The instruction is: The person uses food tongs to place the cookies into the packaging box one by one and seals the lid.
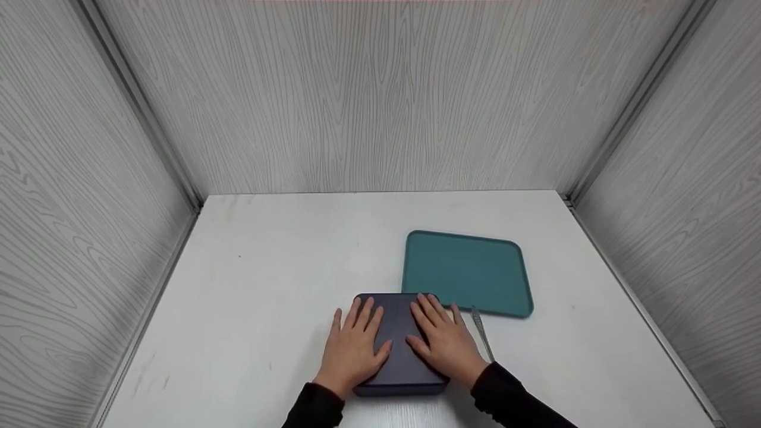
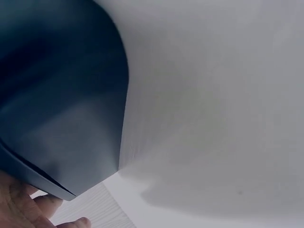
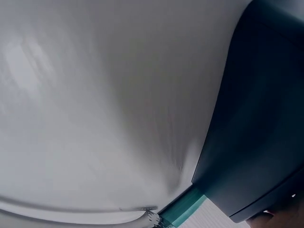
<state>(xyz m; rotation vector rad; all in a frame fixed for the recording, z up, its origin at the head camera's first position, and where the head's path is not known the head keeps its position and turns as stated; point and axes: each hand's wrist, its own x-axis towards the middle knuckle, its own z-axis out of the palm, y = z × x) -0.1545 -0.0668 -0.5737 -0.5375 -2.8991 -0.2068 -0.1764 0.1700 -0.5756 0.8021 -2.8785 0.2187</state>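
Note:
A dark blue rectangular box [image 1: 399,351] with a lid lies near the table's front edge. My left hand [image 1: 351,351] rests on its left side with fingers straight and spread, the thumb on the top. On the right side, my right hand [image 1: 449,345] presses the same top, fingers also straight. A seam under the lid shows along the box wall [image 2: 71,142] in the left wrist view, with some left fingers [image 2: 40,206] beside it. The right wrist view shows the other wall [image 3: 256,128]. The inside of the box is hidden.
A teal tray [image 1: 467,270] lies flat behind the box to the right. Between it and my right wrist is a slim metal utensil [image 1: 483,333] with a patterned end; its other end is hidden by the sleeve. Grey wood-grain panels [image 1: 380,95] enclose the white table [image 1: 267,267].

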